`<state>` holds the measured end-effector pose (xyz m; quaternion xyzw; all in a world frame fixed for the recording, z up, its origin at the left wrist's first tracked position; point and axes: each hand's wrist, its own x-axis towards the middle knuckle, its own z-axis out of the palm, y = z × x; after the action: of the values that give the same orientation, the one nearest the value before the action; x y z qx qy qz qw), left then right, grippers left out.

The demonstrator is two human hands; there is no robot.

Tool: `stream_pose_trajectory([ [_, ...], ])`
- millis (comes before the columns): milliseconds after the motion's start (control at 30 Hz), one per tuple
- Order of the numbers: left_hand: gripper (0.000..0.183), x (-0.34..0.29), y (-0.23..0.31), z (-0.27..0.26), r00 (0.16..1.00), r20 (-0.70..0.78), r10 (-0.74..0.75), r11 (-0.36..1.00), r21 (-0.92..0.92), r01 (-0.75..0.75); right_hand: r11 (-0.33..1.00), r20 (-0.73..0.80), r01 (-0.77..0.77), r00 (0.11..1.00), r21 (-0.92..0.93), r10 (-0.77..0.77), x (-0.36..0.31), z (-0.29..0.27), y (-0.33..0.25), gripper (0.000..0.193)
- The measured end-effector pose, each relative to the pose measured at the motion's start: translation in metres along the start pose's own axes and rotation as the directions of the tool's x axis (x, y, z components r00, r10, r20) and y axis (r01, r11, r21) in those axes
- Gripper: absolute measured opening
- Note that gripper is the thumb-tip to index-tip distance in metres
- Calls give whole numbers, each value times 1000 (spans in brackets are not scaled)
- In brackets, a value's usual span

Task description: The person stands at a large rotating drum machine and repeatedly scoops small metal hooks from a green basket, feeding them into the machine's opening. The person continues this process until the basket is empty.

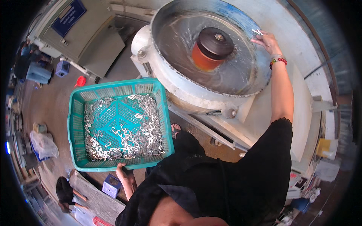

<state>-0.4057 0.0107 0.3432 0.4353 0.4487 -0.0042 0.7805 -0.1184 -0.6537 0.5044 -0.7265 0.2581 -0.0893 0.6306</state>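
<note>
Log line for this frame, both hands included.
Left hand: gripping rim of teal basket | Right hand: holding shiny metal pieces at round tub | Basket: many metal links | Tub: liquid, central column

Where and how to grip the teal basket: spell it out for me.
Take the basket by its rim from the near side, where the left hand is: the rim runs all round, and the small metal pieces gather mostly toward the near and right sides, so the weight probably sits close to that grip.
</note>
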Motion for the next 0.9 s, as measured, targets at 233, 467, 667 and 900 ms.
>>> stream_pose_trajectory([
  [233,13,-15,-10,0,980,-197,1,997,-81,-17,952,-2,251,967,-172,-255,133,33,47,35],
  [467,14,-31,-1,35,916,-400,19,999,-35,-36,910,315,-75,924,-407,217,158,29,-12,53],
  [667,24,-40,-17,27,943,-331,32,985,-151,-87,752,272,34,942,-658,195,178,42,-11,38],
  [900,24,-31,-23,11,960,-265,89,996,-4,-93,13,254,267,930,-964,-265,217,-6,-8,38],
])
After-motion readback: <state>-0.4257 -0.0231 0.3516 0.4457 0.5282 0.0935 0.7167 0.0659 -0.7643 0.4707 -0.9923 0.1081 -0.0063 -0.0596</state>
